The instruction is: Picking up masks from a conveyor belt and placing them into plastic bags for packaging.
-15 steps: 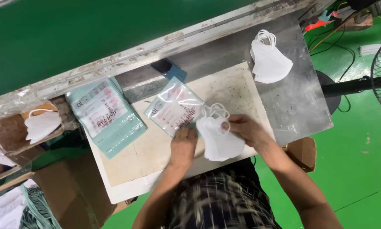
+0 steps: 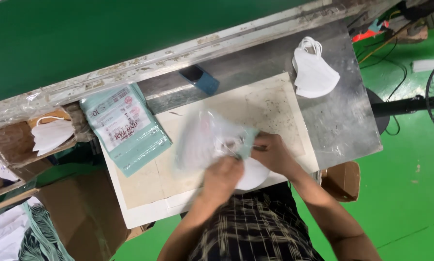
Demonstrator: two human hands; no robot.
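Cream board (image 2: 280, 104), pouch (image 2: 202, 140) mid-board, both hands.

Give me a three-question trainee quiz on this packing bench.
1. True or false: both hands, left hand and right hand, are on the clear pouch.
2. What lies on the metal table at its far right?
A. scissors B. white masks C. a bottle
3. Fill in: the stack of teal pouches lies to the person's ____.

Key: 1 true; 2 B, the white masks; 3 left.
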